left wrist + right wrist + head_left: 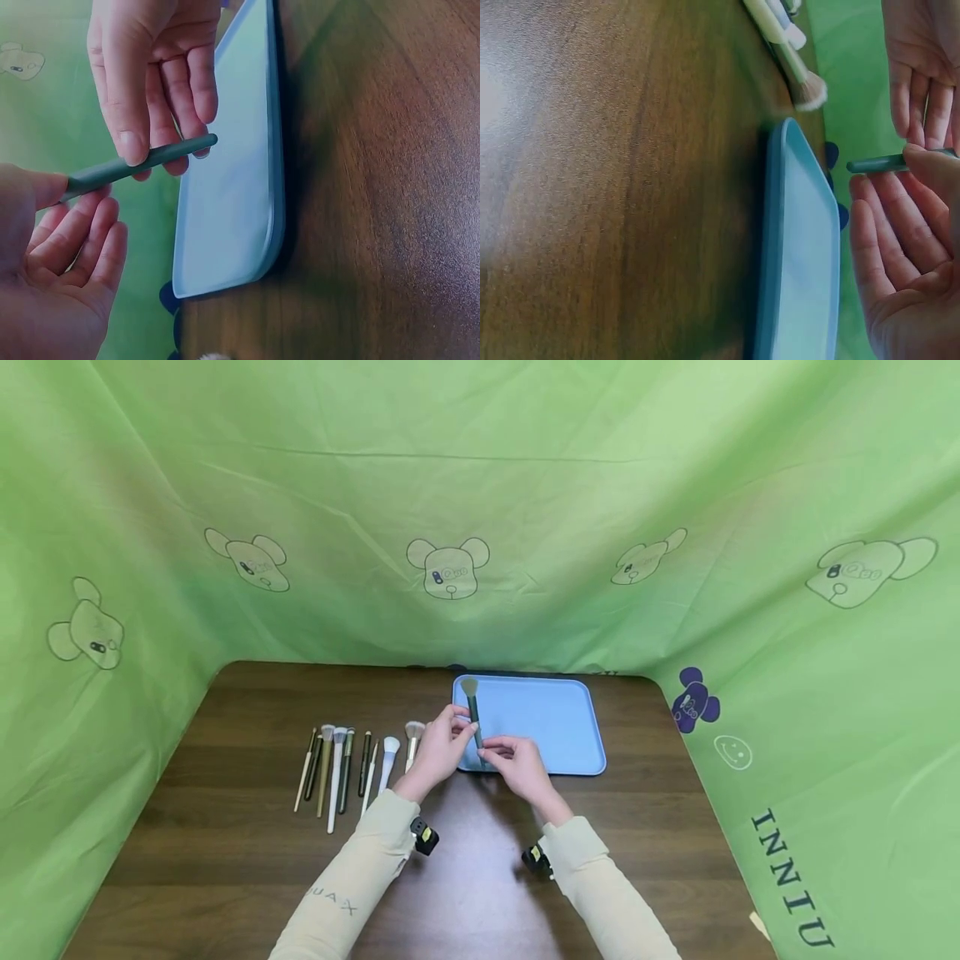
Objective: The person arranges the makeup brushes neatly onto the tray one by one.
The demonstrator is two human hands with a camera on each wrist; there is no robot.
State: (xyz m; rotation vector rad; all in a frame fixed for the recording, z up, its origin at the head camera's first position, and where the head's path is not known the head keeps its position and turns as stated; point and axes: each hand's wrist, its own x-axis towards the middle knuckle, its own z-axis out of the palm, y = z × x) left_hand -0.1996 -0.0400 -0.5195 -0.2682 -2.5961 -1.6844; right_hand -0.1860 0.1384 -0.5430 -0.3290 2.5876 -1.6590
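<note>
A makeup brush (472, 703) with a dark green handle is held over the left part of the blue tray (543, 718), its bristle head toward the far edge. My left hand (441, 745) pinches the handle between thumb and fingers. Nearer the handle's rounded end, my right hand (522, 767) pinches it too, thumb on top and fingers below. In the left wrist view the green handle (112, 172) runs from one hand to the other. The handle's tip (866, 164) pokes out past the right thumb in the right wrist view.
Several makeup brushes (335, 785) lie in a row on the brown wooden table (225, 827), left of my left hand. One fluffy-headed brush (413, 732) lies close to that hand. Behind the table hangs a green cloth (450, 485) with bear prints.
</note>
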